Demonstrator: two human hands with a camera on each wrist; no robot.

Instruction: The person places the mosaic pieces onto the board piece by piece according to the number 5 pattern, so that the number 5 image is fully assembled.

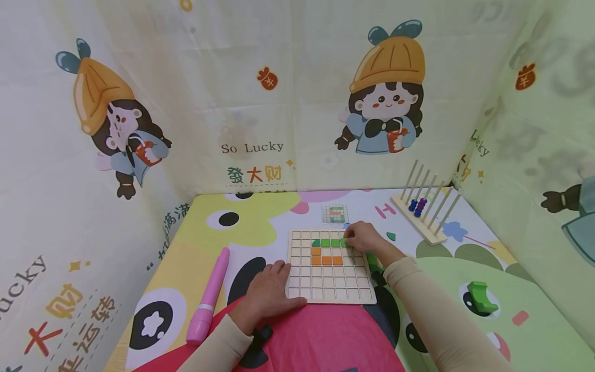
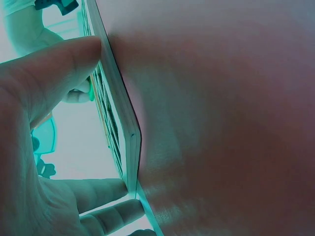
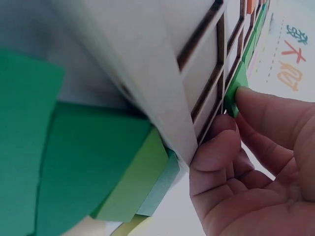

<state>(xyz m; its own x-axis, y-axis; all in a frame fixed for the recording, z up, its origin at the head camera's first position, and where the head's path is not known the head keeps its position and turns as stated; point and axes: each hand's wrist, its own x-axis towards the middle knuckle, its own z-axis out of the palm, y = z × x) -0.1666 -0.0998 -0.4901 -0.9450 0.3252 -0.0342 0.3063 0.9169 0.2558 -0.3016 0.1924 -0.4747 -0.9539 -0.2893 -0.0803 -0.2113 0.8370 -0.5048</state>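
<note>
A square wooden grid board [image 1: 297, 284] lies in front of me. In its upper part sit a row of green tiles [image 1: 330, 243] and several orange tiles [image 1: 327, 261]. My right hand [image 1: 367, 238] pinches a green tile [image 3: 237, 91] between thumb and fingers at the right end of the green row. My left hand [image 1: 269, 287] rests at the board's near left corner, its thumb along the near edge and extended fingers against the left side. Green blocks [image 3: 93, 162] lie beside the board's right edge, partly hidden by my right arm in the head view.
A small grid pattern card [image 1: 335, 213] lies beyond the board. At the back right stands a wooden peg rack [image 1: 418, 219] with purple and blue beads. A small green piece [image 1: 391, 236] and a green notched block [image 1: 481, 298] lie to the right, a pink baton-like object [image 1: 209, 299] left.
</note>
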